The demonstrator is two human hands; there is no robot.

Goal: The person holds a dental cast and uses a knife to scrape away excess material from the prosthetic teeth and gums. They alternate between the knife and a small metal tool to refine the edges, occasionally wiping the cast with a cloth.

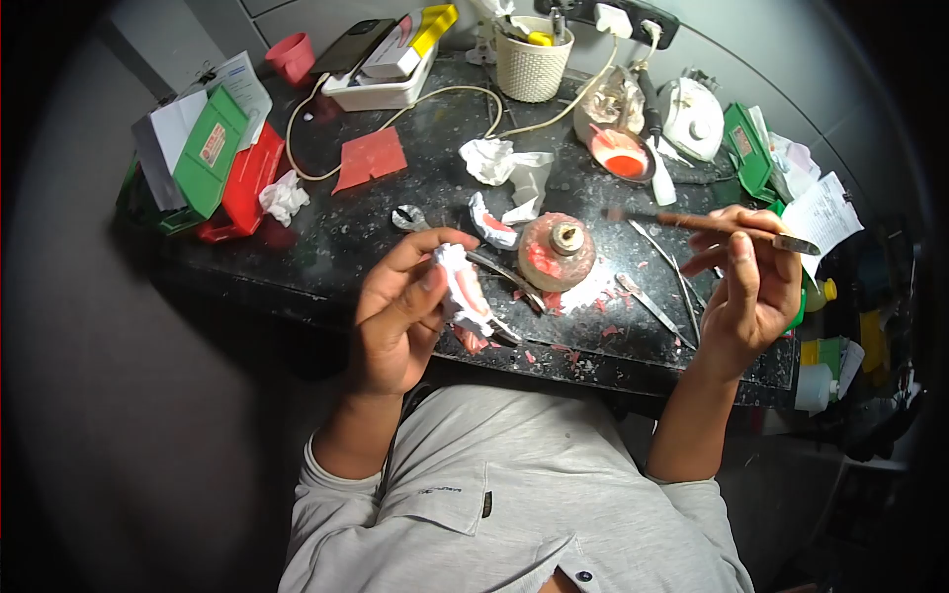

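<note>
My left hand (400,306) is closed around a white plaster dental cast (463,292) with a band of pink wax along it. In my right hand (746,287), raised over the right side of the bench, is a slim brown-handled wax knife (712,223); its end toward the middle is dark and blurred. Between the hands stands a glass spirit lamp (556,255) with pink wax smears; no flame can be made out. Another plaster cast with pink wax (491,221) lies behind the lamp. Metal pliers (504,275) lie partly hidden behind my left hand and its cast.
A metal-bladed tool (652,304) and wax scraps lie at the front edge. A pan of red wax (623,163), crumpled tissue (487,160) and a pink wax sheet (371,158) are farther back. Boxes (211,153) stand left; a cable (435,96) crosses the back.
</note>
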